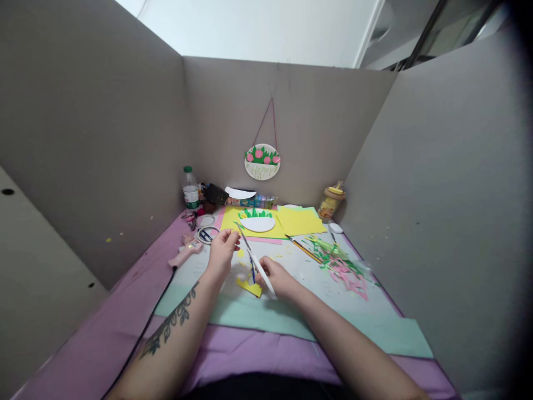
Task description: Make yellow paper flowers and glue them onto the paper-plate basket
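Observation:
My right hand (275,276) is closed around the handles of a pair of scissors (262,272), white and blue, whose blades point up and away, slightly parted. Facing the blades, my left hand (224,248) pinches its fingertips together; whatever is in them is too small to make out against the yellow behind. Below the scissors lies a yellow paper scrap (249,287), with small yellow bits around it. Beyond both hands sits a white half-disc (258,224) with green paper leaves along its top, on a yellow sheet (229,219).
Another yellow sheet (302,220), a pencil (306,250) and green and pink paper strips (343,266) lie right. Left are a tape roll (207,235), a pink corded glue gun (185,254) and a bottle (190,191). A decorated plate (262,162) hangs on the back panel.

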`<state>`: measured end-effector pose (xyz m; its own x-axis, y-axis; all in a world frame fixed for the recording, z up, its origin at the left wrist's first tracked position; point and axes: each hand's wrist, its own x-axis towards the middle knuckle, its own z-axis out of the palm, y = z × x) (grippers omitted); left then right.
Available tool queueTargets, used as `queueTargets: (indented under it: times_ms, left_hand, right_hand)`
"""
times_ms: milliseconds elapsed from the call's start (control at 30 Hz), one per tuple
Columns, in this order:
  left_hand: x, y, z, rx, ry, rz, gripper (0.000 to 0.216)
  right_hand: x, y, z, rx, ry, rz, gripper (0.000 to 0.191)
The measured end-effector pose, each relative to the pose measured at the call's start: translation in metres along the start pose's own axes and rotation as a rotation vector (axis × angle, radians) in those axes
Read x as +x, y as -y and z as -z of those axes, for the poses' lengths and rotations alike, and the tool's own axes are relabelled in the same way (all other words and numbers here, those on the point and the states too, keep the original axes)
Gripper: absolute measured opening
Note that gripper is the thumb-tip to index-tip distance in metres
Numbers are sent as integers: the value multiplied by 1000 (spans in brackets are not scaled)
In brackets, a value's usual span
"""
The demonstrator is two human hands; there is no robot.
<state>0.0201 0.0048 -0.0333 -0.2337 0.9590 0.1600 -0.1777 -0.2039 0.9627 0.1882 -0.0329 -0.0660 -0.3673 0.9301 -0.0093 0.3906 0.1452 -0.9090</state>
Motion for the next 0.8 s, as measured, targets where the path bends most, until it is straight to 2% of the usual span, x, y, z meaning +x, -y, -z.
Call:
queueTargets:
  times_ms: [300,800]
  left_hand:
    - [-2,-4,-2,9,-3,9,17]
    - [-4,-5,-3,22,-5,20,19]
  right_hand:
    - [-2,11,1,6,-7,-23,19]
    - [-1,6,0,-3,7,-32,18]
